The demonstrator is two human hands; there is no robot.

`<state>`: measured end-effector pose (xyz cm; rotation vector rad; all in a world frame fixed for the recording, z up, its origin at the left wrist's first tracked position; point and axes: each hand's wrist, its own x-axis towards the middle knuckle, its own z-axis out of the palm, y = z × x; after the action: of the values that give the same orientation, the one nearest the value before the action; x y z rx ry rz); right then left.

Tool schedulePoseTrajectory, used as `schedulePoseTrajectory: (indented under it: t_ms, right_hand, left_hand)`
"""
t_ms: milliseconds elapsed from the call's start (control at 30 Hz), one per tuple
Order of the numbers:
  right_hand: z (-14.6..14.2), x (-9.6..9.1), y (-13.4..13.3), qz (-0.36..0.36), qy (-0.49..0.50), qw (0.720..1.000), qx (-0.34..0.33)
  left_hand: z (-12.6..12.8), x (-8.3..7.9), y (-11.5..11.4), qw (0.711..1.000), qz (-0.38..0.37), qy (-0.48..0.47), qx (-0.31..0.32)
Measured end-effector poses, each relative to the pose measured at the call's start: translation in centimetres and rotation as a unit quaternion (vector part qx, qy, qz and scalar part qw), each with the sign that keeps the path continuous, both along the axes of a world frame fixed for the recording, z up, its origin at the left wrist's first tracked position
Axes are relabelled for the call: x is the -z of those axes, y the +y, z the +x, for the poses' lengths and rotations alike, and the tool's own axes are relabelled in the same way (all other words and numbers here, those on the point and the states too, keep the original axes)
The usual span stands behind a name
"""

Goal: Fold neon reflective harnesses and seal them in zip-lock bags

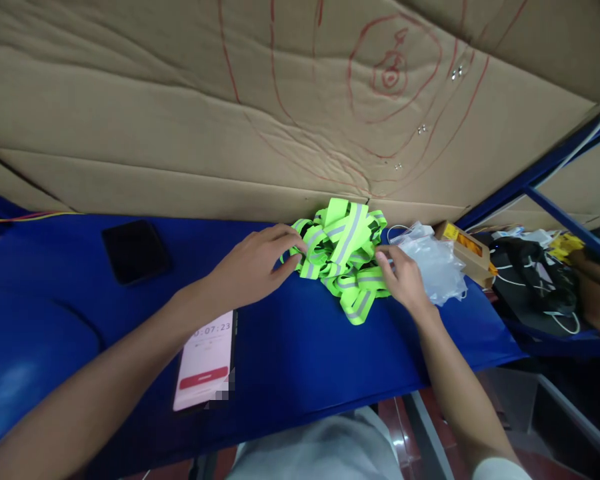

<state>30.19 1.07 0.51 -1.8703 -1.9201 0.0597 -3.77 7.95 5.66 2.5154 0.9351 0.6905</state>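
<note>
A tangled bundle of neon-green reflective straps (344, 257) with grey stripes lies on the blue table (290, 347), close to the cardboard wall. My left hand (253, 267) rests at the bundle's left side, its fingertips pinching a strap. My right hand (404, 279) is on the bundle's right side, fingers curled onto the straps. Both hands touch the bundle from opposite sides.
A clear plastic bag (433, 263) and a small cardboard box (467, 252) lie right of the bundle. One phone showing a timer (207, 360) sits under my left forearm; a dark phone (134, 250) lies further left. Cables and clutter (540, 273) fill the right side.
</note>
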Motion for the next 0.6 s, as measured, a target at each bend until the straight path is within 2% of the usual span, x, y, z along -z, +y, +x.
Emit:
schedulePoseTrajectory:
  t_ms: [133,200,267,333,400,467,533,600]
  right_hand:
    - [-1.0,0.7,-3.2,-0.066,-0.042,0.993,-0.087]
    - [-0.8,1.7,-4.6,-0.073,-0.064,0.991,-0.096]
    - [-0.5,2.5,-5.8,-0.055,-0.048,0.994,-0.084]
    - [-0.1,2.9,-7.0,-0.028,0.004,0.997,-0.073]
    - [0.1,2.9,-8.3,0.007,0.08,0.996,-0.045]
    - [0.3,2.8,-9.5,0.048,0.17,0.984,0.022]
    - [0.2,2.8,-10.6,0.078,0.27,0.955,0.094]
    - [-0.2,2.9,-11.5,0.079,0.395,0.906,0.134]
  left_hand:
    - [-1.7,-3.7,-1.8,0.995,-0.048,-0.023,0.08]
    - [-2.6,-5.8,-2.8,0.993,-0.064,-0.064,0.07]
    - [-3.2,-6.9,-4.0,0.996,-0.04,-0.071,0.036]
    - [-3.5,-6.6,-5.8,0.999,-0.006,-0.051,0.007]
    - [-3.5,-5.2,-8.3,1.0,0.009,-0.018,0.003]
    - [-3.1,-3.5,-11.4,0.999,0.007,0.029,0.03]
    - [-2.5,-2.1,-14.5,0.995,-0.021,0.073,0.057]
    - [-1.5,-1.2,-16.8,0.995,-0.05,0.072,0.053]
